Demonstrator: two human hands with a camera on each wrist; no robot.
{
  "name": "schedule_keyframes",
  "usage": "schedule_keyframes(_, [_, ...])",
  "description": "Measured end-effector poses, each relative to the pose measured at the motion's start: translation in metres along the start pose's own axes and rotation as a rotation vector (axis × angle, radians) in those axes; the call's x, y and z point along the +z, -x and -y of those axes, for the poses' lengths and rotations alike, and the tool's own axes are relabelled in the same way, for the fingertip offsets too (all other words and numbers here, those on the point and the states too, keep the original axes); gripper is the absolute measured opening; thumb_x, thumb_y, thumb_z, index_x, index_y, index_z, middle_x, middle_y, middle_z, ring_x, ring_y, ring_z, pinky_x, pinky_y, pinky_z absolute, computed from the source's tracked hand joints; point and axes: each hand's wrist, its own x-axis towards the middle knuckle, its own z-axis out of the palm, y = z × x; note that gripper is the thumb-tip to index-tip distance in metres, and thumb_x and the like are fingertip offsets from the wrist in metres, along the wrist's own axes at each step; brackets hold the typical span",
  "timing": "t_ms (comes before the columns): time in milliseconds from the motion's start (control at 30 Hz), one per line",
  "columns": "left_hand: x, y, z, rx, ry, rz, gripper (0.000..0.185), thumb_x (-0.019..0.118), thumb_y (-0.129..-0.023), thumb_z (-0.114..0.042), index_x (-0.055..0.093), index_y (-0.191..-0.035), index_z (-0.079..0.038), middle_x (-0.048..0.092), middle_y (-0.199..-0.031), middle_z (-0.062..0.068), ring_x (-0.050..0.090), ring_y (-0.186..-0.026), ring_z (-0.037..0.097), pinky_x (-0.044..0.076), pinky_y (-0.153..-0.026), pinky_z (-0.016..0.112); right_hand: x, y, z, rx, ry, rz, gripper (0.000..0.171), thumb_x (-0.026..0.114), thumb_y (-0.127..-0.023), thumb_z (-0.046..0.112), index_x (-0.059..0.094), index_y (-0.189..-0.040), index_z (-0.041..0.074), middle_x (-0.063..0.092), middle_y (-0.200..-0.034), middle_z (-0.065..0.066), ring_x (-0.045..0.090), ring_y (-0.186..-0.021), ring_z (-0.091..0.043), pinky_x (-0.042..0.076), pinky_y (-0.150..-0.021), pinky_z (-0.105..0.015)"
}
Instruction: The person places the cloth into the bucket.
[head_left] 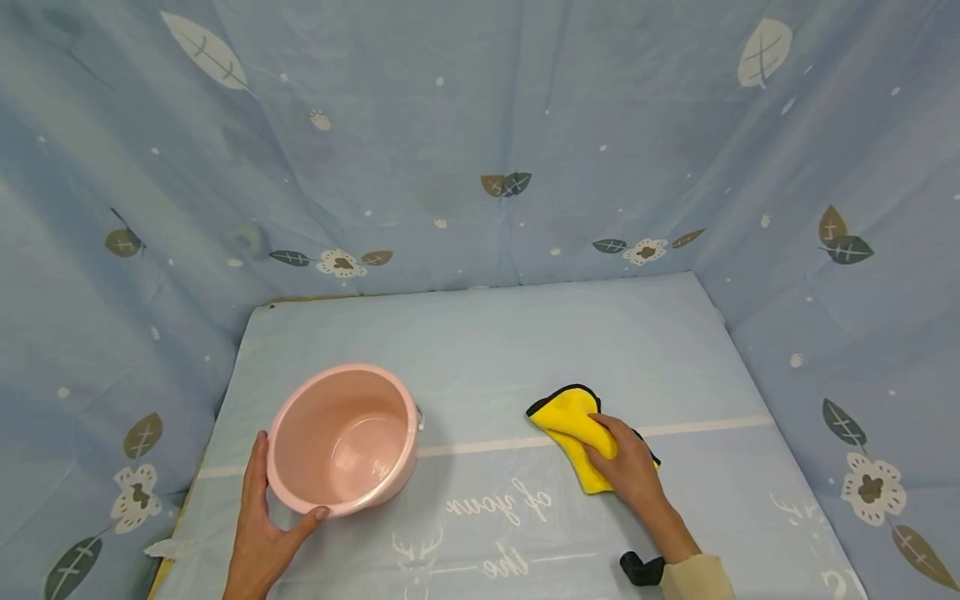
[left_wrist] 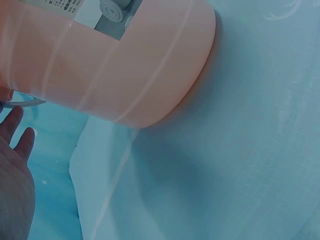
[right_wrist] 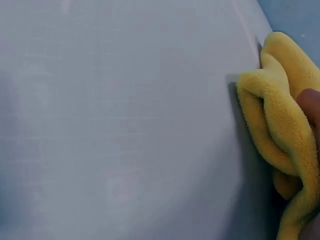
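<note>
A pink bucket is on the left side of the table, its open top facing up and nothing visible inside. My left hand is at its near left side, fingers straight along the wall and thumb by the rim. In the left wrist view, the bucket's side carries a printed label, and part of the left hand shows beside it. Right of the bucket, my right hand grips a bunched yellow cloth with black edging. Folds of the cloth stand above the table in the right wrist view.
The table has a pale blue cover with a light stripe and mirrored lettering. Blue leaf-print curtains enclose its back and sides. A black curved object lies close to the right forearm, partly hidden by the sleeve.
</note>
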Motion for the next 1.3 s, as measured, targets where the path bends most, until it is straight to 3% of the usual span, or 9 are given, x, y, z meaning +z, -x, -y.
schedule_keyframes(367, [0.001, 0.000, 0.003, 0.022, -0.003, 0.001, 0.132, 0.091, -0.071, -0.001, 0.007, -0.167, -0.035, 0.008, -0.173, -0.004, 0.016, -0.154, 0.005, 0.016, -0.109, 0.006, -0.020, -0.019, 0.019, -0.058, 0.003, -0.001, 0.053, 0.081, -0.087, 0.008, 0.062, -0.137, 0.009, 0.066, -0.133, -0.016, 0.064, -0.117, -0.036, 0.052, -0.100, -0.056])
schedule_keyframes(800, [0.002, 0.001, 0.004, -0.010, 0.007, -0.008, 0.130, 0.091, -0.072, -0.002, 0.008, -0.167, -0.033, 0.010, -0.173, -0.006, 0.019, -0.152, 0.003, 0.018, -0.114, 0.013, -0.045, -0.045, 0.037, -0.190, 0.018, -0.086, 0.053, 0.082, -0.084, 0.002, 0.063, -0.134, 0.005, 0.067, -0.128, -0.018, 0.065, -0.111, -0.037, 0.054, -0.096, -0.057])
schedule_keyframes(1067, [0.005, 0.001, 0.006, -0.006, -0.011, -0.026, 0.133, 0.092, -0.070, -0.002, 0.007, -0.167, -0.036, 0.012, -0.173, -0.007, 0.023, -0.143, -0.009, 0.020, -0.105, 0.005, -0.059, -0.060, 0.046, -0.239, -0.014, -0.143, 0.052, 0.082, -0.084, 0.002, 0.063, -0.133, 0.005, 0.068, -0.126, -0.018, 0.066, -0.105, -0.035, 0.056, -0.091, -0.056])
schedule_keyframes(1200, [0.005, 0.001, 0.005, 0.002, -0.001, -0.031, 0.132, 0.092, -0.069, -0.002, 0.009, -0.167, -0.034, 0.013, -0.172, -0.006, 0.022, -0.144, -0.008, 0.020, -0.108, 0.007, -0.065, -0.064, 0.049, -0.260, -0.023, -0.168, 0.052, 0.082, -0.084, 0.001, 0.064, -0.132, 0.005, 0.069, -0.125, -0.017, 0.066, -0.102, -0.032, 0.056, -0.088, -0.046])
schedule_keyframes(1300, [0.005, 0.000, 0.004, -0.006, -0.001, -0.031, 0.132, 0.093, -0.070, -0.003, 0.010, -0.167, -0.034, 0.013, -0.172, -0.004, 0.023, -0.148, 0.000, 0.019, -0.114, 0.014, -0.069, -0.066, 0.050, -0.266, -0.030, -0.187, 0.053, 0.083, -0.083, 0.001, 0.065, -0.132, 0.005, 0.070, -0.124, -0.016, 0.066, -0.100, -0.030, 0.052, -0.089, -0.026])
